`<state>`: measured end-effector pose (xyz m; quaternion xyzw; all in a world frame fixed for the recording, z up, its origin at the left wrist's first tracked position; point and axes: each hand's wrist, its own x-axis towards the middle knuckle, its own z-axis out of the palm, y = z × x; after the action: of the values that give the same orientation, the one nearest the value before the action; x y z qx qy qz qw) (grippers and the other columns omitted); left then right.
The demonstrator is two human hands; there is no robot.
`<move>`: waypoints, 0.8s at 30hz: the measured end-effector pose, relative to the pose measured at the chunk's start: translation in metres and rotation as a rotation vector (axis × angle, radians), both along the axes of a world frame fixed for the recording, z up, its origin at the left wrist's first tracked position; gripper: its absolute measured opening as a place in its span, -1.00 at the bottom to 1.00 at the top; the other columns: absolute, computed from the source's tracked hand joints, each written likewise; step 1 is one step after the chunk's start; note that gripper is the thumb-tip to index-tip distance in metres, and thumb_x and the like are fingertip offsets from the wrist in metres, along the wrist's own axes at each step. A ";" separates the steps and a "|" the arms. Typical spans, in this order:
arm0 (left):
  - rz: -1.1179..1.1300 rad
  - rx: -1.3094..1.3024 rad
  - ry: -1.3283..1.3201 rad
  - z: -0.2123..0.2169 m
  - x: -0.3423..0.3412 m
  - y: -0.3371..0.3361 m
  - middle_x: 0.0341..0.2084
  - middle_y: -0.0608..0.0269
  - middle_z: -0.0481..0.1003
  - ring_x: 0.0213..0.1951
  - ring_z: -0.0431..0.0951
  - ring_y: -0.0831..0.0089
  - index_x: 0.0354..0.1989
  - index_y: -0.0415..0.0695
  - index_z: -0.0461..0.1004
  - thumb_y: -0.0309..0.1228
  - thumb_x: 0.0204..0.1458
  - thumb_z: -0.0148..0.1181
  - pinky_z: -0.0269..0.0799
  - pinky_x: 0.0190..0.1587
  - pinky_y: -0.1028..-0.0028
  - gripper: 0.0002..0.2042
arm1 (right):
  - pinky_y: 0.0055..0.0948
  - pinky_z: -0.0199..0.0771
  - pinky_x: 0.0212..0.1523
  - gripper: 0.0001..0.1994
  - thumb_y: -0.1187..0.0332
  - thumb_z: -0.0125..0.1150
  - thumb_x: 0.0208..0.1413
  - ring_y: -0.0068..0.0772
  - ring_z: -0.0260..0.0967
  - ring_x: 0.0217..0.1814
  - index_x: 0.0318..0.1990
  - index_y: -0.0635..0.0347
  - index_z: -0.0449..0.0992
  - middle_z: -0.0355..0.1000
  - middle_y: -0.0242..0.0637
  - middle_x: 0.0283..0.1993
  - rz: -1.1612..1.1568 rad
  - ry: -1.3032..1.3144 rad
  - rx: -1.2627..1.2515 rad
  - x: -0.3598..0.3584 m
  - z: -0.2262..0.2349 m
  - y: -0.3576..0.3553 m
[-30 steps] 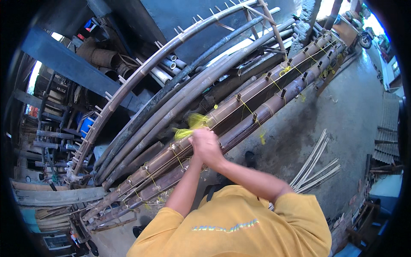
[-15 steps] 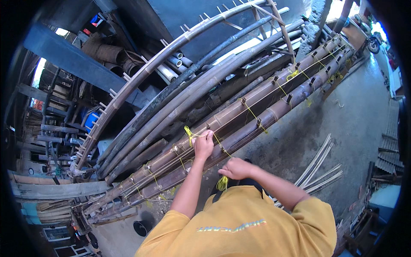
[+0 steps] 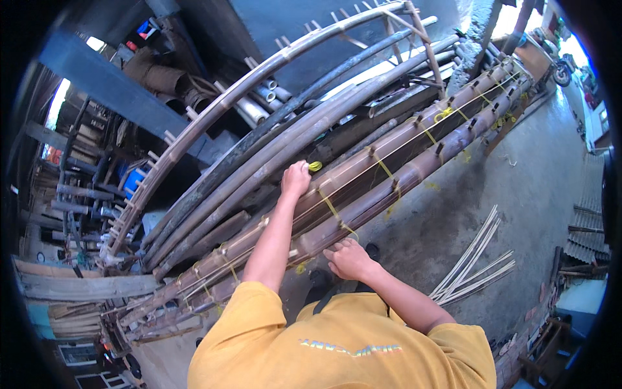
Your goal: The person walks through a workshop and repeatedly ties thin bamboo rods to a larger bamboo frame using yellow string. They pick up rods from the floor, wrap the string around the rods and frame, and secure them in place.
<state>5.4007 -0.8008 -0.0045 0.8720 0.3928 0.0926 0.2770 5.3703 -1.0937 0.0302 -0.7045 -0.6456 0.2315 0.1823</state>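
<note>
Clock read from mid-view, twelve at top.

Hands: two. Left hand, just off centre toward 11, fingers curled in, pinching one yellow cord bundle that pokes out on its 2 o'clock side. Right hand at 5, fingers bent, just below the near pole; a strand runs down to it, but cannot tell whether the fingers grip it.

Bamboo poles in work: two, side by side, running from 8 up to 2. Far pole passes right by the left hand; near pole lies between the hands. At least four dark pegs stand on the near pole toward 2. One yellow lashing crosses the gap between the hands; more cross farther toward 2. One yellow knot on the far pole.

Edges: a narrow dark slot parts the two poles. Toward 11, stacked long poles crowd close; one curved, pegged pole arcs beyond. Room lies on the other side: grey floor widens from the near pole's edge toward 3, up to corrugated sheets. Pale strips, at least five, lie fanned at 4.
</note>
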 end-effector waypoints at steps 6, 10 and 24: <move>0.076 0.151 0.007 0.060 -0.141 0.001 -0.15 -0.22 0.57 -0.04 0.56 -0.14 0.09 -0.22 0.49 -0.19 0.22 0.01 0.45 0.03 0.11 -0.59 | -0.22 0.41 0.19 -0.58 0.20 0.16 0.23 -0.29 0.47 0.11 0.23 0.06 0.43 0.49 -0.17 0.10 -0.134 1.450 -0.395 -0.100 -0.047 0.032; -0.247 -0.070 0.217 0.038 -0.230 -0.036 -0.10 -0.10 0.59 0.02 0.56 -0.02 0.09 -0.04 0.46 -0.15 0.17 0.14 0.20 0.15 -0.09 -0.63 | -0.43 0.48 -0.02 -0.83 0.24 -0.01 0.34 -0.45 0.46 -0.07 -0.20 0.07 0.48 0.50 -0.31 -0.11 -1.020 2.338 0.560 -0.144 -0.045 0.058; -0.097 -0.124 -0.032 0.010 -0.228 -0.037 -0.15 0.08 0.60 -0.01 0.54 -0.02 -0.03 0.06 0.56 -0.16 0.30 -0.06 0.13 0.17 -0.08 -0.71 | -0.23 0.45 -0.10 -0.51 -0.07 -0.01 0.30 -0.35 0.47 -0.29 -0.26 0.21 0.62 0.51 -0.19 -0.40 -0.072 0.824 0.052 -0.036 0.054 0.231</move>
<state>5.1724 -0.8378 0.0053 0.8696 0.3507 0.0687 0.3408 5.3341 -0.8624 0.0845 -0.5703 -0.4993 0.4712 0.4510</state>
